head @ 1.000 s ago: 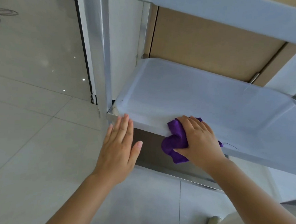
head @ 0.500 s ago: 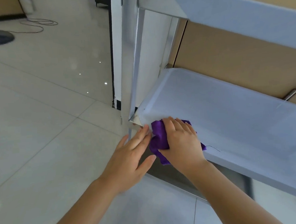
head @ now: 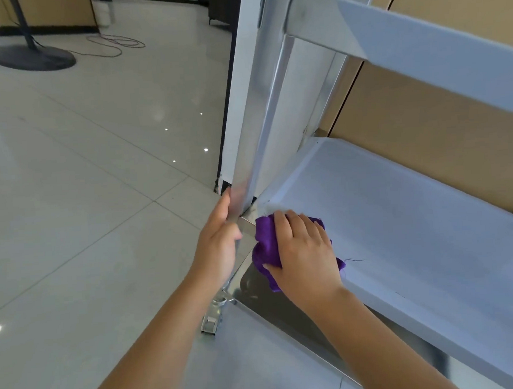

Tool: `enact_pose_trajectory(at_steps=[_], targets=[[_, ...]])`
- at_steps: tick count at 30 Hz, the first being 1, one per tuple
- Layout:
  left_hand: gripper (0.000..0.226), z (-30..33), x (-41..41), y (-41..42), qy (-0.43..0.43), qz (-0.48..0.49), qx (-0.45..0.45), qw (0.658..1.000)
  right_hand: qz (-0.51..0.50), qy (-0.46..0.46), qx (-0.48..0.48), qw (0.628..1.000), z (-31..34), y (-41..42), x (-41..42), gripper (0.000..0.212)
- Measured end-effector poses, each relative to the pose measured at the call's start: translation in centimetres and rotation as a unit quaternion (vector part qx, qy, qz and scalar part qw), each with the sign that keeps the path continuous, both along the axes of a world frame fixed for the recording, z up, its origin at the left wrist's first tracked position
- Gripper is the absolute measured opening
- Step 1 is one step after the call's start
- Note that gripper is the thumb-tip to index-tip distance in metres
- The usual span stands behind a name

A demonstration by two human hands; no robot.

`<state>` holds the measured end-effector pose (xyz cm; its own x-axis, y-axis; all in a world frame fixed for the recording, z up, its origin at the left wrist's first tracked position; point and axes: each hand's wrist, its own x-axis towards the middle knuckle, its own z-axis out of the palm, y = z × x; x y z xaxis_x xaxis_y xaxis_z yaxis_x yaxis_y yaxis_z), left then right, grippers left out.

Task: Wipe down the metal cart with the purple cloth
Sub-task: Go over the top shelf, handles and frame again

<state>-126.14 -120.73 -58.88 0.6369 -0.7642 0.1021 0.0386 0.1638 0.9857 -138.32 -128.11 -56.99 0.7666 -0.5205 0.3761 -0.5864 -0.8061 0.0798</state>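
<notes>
The metal cart (head: 416,229) fills everything to the right of and above both hands, with 2 shelves in view: 1 being wiped, and 1 more well above the hands. 1 upright corner post (head: 254,128) is gripped low down by the left hand (head: 219,244), fingers wrapped around its edge, so the frame is kinda being steadied. Right beside it, the right hand (head: 302,251) is pressed flat and spread over the purple cloth (head: 266,248), which is bunched up at the shelf's front-left corner, partly hanging over the front lip. 1 cloth, 2 hands, and 1 caster (head: 210,322) can be made out below the left wrist. What could go wrong, probably: the cloth could get snagged on the sharp corner joint where post and shelf meet, since a loose thread (head: 355,259) is already trailing just right of the right hand. The cart could also be rolled away if it's pushed too hard, because whether that caster is locked can't be told. Knuckles might be scraped on the post edge too.
</notes>
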Motion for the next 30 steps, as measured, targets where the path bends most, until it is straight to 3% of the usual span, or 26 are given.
enact_pose_trajectory(at_steps=[5,11,15,18,23,27,30], targets=[[0.076,-0.4,-0.3,-0.5,0.067,0.015,-0.016,0.998,0.049,-0.02,0.056,0.997,0.7,-0.2,4.0,0.069],[0.07,0.3,-0.1,-0.2,0.089,0.013,0.013,0.996,0.096,-0.002,0.275,0.957,2.5,-1.8,4.8,0.081],[0.069,0.7,-0.3,0.1,0.071,0.014,0.013,0.997,0.124,-0.015,0.362,0.924,3.6,-2.6,4.6,0.05],[0.065,1.1,-0.5,0.2,0.056,0.004,0.0,0.998,0.134,0.006,0.44,0.888,5.1,-4.0,4.7,0.045],[0.038,2.0,-1.6,-0.2,0.035,0.058,0.02,0.997,0.177,0.079,0.428,0.883,6.6,-5.1,5.3,0.029],[0.065,1.1,-4.0,-0.9,-0.032,0.164,0.059,0.984,0.187,0.059,0.434,0.879,6.0,-5.6,5.1,0.023],[0.079,0.0,-7.5,-0.9,-0.103,0.254,0.079,0.959,0.18,0.029,0.502,0.845,5.7,-6.4,5.0,0.026]])
